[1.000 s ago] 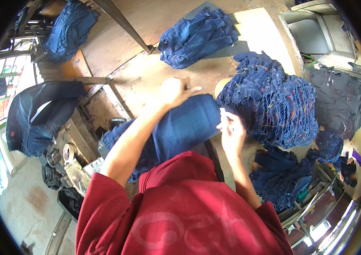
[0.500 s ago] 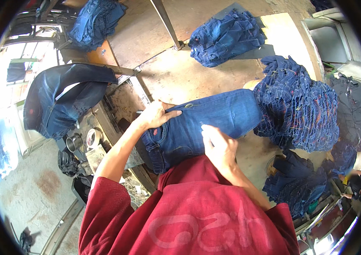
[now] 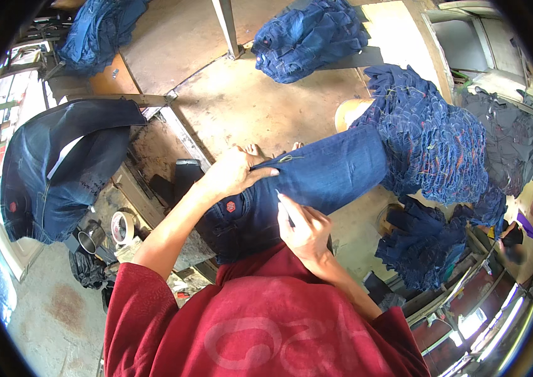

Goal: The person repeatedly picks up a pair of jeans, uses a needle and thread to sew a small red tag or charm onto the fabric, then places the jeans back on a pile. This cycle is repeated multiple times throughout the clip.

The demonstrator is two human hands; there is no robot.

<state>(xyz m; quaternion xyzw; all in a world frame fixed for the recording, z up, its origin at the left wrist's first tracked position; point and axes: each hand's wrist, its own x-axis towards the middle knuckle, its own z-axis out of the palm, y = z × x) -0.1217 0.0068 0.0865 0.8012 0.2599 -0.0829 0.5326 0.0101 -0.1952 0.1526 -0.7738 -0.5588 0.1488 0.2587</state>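
A pair of blue jeans (image 3: 335,169) stretches across in front of me, with a small red badge (image 3: 231,207) near its waist end. My left hand (image 3: 235,173) is closed on the upper edge, thumb and fingers pinching the cloth. Loose pale threads (image 3: 288,160) stick out just past that thumb. Below them, over the denim, my right hand (image 3: 306,229) is closed; a small pointed tip shows at its fingers, but the thing inside is mostly hidden by the hand.
At right stands a tall stack of denim (image 3: 429,138) with frayed edges. More denim lies in a pile (image 3: 310,41) ahead and a heap (image 3: 423,245) at lower right. Dark jeans (image 3: 59,163) drape over a support at left, near a tape roll (image 3: 123,227) and a metal cup (image 3: 92,237).
My right hand has moved left and slightly down, closer to my left hand. The left thumb sits nearer the loose threads. My view has shifted, so the surroundings appear further left.
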